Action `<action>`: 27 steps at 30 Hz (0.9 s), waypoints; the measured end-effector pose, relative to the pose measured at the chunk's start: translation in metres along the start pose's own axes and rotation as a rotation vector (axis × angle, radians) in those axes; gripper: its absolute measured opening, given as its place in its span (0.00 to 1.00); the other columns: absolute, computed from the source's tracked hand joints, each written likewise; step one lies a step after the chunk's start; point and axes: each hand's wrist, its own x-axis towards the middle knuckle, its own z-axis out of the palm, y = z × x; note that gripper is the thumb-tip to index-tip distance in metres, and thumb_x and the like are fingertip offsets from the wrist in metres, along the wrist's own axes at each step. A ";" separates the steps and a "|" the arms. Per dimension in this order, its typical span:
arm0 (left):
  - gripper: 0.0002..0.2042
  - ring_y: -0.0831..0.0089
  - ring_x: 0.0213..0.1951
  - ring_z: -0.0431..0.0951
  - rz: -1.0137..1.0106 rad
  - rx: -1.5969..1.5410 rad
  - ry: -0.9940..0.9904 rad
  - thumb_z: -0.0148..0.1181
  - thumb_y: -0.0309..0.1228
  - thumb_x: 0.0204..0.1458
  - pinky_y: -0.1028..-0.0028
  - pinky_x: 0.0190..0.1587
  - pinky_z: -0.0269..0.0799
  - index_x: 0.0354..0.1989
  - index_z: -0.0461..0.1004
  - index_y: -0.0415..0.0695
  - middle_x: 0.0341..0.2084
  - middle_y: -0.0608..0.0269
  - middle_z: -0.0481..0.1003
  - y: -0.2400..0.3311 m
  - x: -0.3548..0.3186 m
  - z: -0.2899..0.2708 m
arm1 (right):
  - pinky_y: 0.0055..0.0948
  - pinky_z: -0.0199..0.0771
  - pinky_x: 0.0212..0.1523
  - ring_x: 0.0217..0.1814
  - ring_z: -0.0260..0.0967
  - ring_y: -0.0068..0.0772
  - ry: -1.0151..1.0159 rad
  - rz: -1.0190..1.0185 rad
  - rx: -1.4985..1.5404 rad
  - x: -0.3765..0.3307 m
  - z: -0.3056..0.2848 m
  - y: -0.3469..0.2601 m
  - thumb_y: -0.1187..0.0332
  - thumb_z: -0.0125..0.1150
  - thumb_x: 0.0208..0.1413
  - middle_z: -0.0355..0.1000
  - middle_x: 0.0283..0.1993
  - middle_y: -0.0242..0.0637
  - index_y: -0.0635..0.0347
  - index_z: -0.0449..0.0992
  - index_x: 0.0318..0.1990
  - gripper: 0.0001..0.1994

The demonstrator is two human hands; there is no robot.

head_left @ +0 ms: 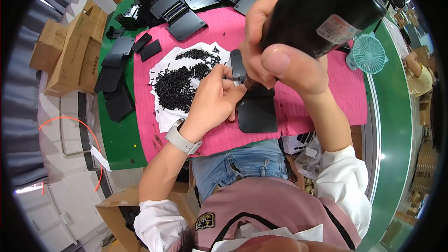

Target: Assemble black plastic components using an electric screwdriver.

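A thick black electric screwdriver (322,11) is gripped in my right hand (280,58), held upright over a black hinged plate part (257,115). Its lower end meets the part's middle, mostly hidden by my fingers. My left hand (215,95), with a watch on the wrist, reaches in from the left. Its thumb and forefinger close together at the part's hinge, right beside the screwdriver's lower end. What they pinch is hidden. Left of this hand, a heap of small black screws (179,84) lies on a white cloth (164,120).
A pink foam mat (326,107) covers part of the green table (116,142). Several black plate assemblies (186,23) crowd the far edge. More black plates (119,102) and two small black blocks (150,50) lie left. A small turquoise fan (368,53) stands at right; cardboard boxes (70,60) are stacked left.
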 end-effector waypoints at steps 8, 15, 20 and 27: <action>0.11 0.73 0.10 0.70 0.080 0.126 0.078 0.57 0.24 0.51 0.74 0.12 0.61 0.35 0.61 0.32 0.12 0.58 0.69 -0.001 -0.001 0.005 | 0.18 0.60 0.16 0.15 0.59 0.18 -0.049 0.029 -0.021 -0.001 0.003 -0.002 0.62 0.65 0.43 0.63 0.18 0.30 0.65 0.64 0.30 0.18; 0.14 0.71 0.11 0.71 0.046 0.304 0.125 0.59 0.27 0.49 0.73 0.16 0.64 0.39 0.67 0.29 0.12 0.59 0.71 0.011 0.002 0.004 | 0.18 0.61 0.18 0.14 0.59 0.18 -0.019 -0.019 0.067 -0.006 -0.009 -0.009 0.63 0.68 0.42 0.66 0.20 0.32 0.67 0.64 0.42 0.24; 0.29 0.82 0.25 0.71 0.349 0.271 0.201 0.67 0.24 0.42 0.83 0.29 0.67 0.53 0.60 0.35 0.25 0.65 0.71 0.004 -0.011 0.008 | 0.22 0.62 0.20 0.18 0.60 0.23 0.526 0.076 0.185 -0.027 -0.060 -0.025 0.67 0.57 0.55 0.63 0.21 0.32 0.65 0.66 0.49 0.16; 0.13 0.81 0.31 0.75 0.502 -0.170 0.381 0.57 0.17 0.47 0.79 0.33 0.73 0.42 0.67 0.38 0.31 0.62 0.75 0.010 -0.020 0.023 | 0.30 0.71 0.33 0.29 0.71 0.35 0.420 0.485 -1.354 -0.064 -0.103 0.004 0.61 0.65 0.47 0.73 0.30 0.39 0.65 0.70 0.51 0.25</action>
